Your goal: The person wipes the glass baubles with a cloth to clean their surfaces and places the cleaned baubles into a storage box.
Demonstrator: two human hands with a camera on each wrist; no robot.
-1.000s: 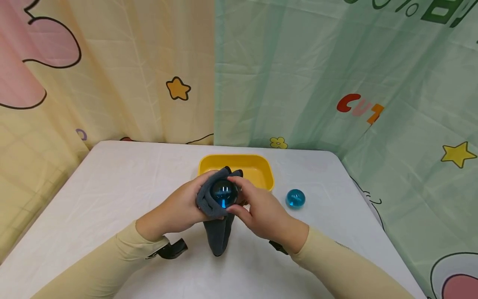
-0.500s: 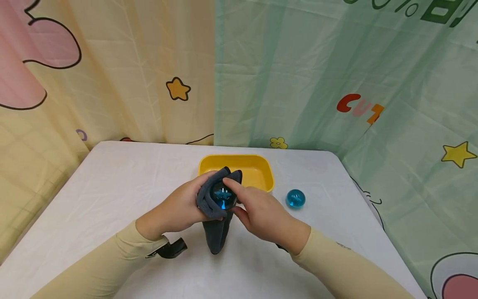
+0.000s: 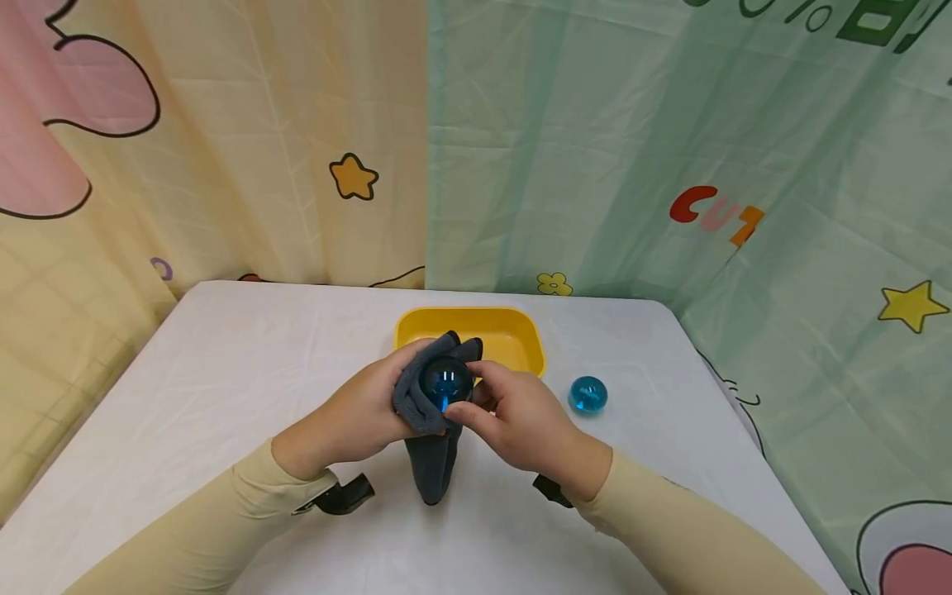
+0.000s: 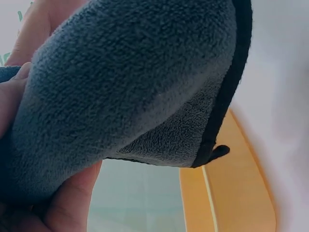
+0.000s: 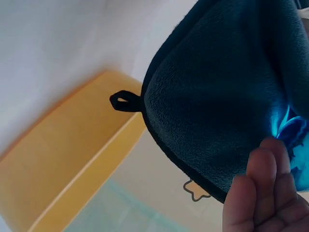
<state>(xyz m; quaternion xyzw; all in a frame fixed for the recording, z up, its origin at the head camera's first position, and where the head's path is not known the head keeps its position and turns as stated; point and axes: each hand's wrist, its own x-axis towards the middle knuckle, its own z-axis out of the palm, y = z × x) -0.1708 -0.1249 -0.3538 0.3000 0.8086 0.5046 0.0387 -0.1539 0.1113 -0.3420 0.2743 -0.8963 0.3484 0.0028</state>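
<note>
A clear blue ball (image 3: 446, 378) sits in the folds of a dark grey cloth (image 3: 431, 473), held up over the table. My left hand (image 3: 355, 415) grips the cloth, which wraps the ball's left side and hangs down below. On the other side, the thumb and fingers of my right hand (image 3: 521, 420) pinch the ball's edge. Thick cloth (image 4: 130, 72) hides most of the left fingers in the left wrist view. The right wrist view has the right fingertips (image 5: 262, 166) against the cloth, beside a glowing bit of the ball (image 5: 302, 166).
Behind the hands stands a yellow tray (image 3: 515, 337), partly hidden by them. A second clear blue ball (image 3: 588, 395) lies on the white tablecloth (image 3: 283, 347), right of the right hand. Printed curtains (image 3: 521, 165) close off the table's far side.
The right fingers moved over the ball's upper side, then drew back to its right edge, with the thumb now at its lower front. The left hand and cloth stay nearly in place.
</note>
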